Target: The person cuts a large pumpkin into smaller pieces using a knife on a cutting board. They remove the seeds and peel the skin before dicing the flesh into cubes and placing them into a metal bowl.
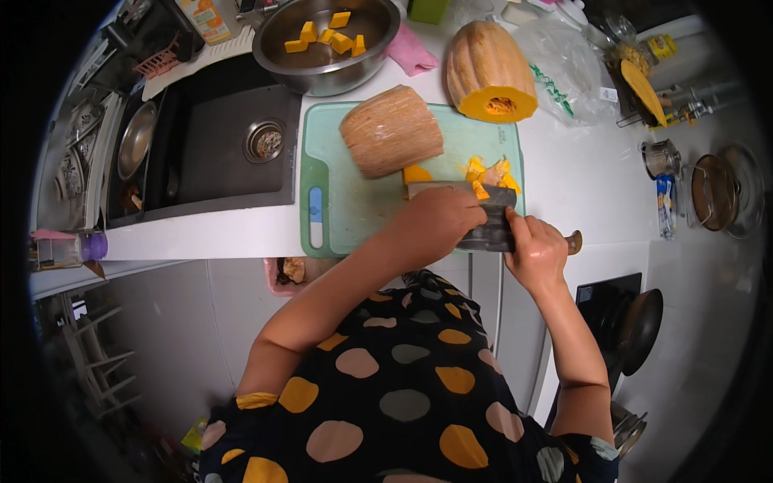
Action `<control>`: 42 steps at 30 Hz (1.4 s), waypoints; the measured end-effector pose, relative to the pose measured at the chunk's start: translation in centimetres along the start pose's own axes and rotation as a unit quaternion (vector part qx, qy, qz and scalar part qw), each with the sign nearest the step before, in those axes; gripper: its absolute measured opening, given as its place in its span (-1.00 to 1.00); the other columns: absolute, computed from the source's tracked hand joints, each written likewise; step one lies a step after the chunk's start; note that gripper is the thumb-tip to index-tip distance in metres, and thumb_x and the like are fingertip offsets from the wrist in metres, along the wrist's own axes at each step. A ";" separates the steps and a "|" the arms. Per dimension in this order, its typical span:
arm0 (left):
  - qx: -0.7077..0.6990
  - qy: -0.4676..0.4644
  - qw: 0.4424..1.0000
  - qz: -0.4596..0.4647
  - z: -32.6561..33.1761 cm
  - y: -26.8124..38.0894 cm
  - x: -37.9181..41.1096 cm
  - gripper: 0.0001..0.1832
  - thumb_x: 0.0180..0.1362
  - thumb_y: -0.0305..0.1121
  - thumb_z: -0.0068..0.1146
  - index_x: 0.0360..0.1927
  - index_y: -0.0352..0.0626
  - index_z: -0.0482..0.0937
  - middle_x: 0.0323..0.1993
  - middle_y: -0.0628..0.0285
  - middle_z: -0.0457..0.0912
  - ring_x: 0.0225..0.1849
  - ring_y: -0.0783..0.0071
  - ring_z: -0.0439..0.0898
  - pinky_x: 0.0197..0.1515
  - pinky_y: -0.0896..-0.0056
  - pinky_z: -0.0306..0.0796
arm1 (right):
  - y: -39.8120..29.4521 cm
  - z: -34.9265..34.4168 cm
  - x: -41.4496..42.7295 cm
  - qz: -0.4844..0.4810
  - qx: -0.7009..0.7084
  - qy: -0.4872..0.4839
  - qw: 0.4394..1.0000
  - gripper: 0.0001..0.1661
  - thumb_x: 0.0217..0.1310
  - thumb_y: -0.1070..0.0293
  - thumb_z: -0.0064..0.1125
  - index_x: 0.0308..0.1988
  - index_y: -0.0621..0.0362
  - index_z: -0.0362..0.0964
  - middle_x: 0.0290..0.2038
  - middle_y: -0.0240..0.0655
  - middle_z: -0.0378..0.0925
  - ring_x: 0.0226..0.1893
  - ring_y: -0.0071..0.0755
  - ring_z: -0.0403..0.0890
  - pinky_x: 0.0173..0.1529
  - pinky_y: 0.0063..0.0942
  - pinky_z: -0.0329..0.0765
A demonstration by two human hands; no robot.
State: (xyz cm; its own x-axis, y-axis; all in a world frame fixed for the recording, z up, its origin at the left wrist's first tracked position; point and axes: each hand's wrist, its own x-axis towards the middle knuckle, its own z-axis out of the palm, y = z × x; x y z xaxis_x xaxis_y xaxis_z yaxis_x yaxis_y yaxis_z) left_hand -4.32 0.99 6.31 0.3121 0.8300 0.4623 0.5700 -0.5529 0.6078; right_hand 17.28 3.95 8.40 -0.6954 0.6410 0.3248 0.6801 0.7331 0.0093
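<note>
A wide cleaver (492, 226) lies flat over the near right part of a green cutting board (362, 223), its wooden handle pointing right. My right hand (537, 244) is closed around the handle end of it, with fingers on the blade. My left hand (444, 220) is over the blade's left part; whether its fingers grip anything is hidden. Beyond the blade are pumpkin peelings (492, 172) and an orange pumpkin piece (416, 174). A peeled-looking pumpkin chunk (392, 130) rests on the board. Behind it to the right, a larger cut pumpkin (489, 66) shows its seed hollow.
A steel bowl (338, 75) with several pumpkin chunks (341, 42) stands behind the board, beside a pink cloth (410, 51). The dark sink (211, 133) is at left. A clear plastic bag (561, 66) lies at back right. Below the counter edge is a pink bin (278, 284).
</note>
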 end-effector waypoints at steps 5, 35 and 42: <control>0.009 0.018 1.000 -0.023 4.7 -1.2 2.9 -0.89 -0.04 -0.46 0.10 -0.39 -0.19 0.57 -0.42 0.17 0.57 -0.35 0.14 0.56 -0.31 0.21 0.43 | 2.8 0.1 -1.5 -0.028 0.012 -0.029 0.999 -0.44 -0.37 0.53 0.29 -0.15 0.16 0.51 -0.54 -0.31 0.39 -0.53 -0.20 0.52 -0.42 -0.32 0.48; 0.082 0.339 0.880 -0.323 2.6 0.0 -1.7 -0.82 0.05 -0.51 0.20 -0.23 -0.25 0.57 -0.34 0.05 0.61 -0.35 0.09 0.57 -0.26 0.23 0.45 | 6.3 0.2 0.4 0.177 0.254 -0.204 0.929 -0.83 0.03 0.33 0.29 -0.37 0.15 0.52 -0.64 -0.15 0.52 -0.60 -0.10 0.56 -0.47 -0.30 0.47; 0.203 0.231 0.863 -0.401 6.2 0.6 -4.4 -0.22 -0.29 -0.34 0.51 0.07 -0.26 0.37 0.02 0.02 0.45 0.11 -0.01 0.35 0.12 0.12 0.25 | 4.9 -0.5 1.2 0.168 0.247 -0.278 0.913 -0.80 0.11 0.25 0.23 -0.37 0.16 0.51 -0.67 -0.13 0.48 -0.59 -0.03 0.54 -0.45 -0.21 0.45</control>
State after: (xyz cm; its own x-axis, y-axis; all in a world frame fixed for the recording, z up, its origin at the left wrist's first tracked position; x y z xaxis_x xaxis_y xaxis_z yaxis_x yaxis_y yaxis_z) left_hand -0.67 -2.50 0.65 -0.5893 0.7638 0.2632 0.7103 0.3346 0.6193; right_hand 19.90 8.18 9.29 -0.5705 0.7639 -0.3015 0.7847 0.3986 -0.4747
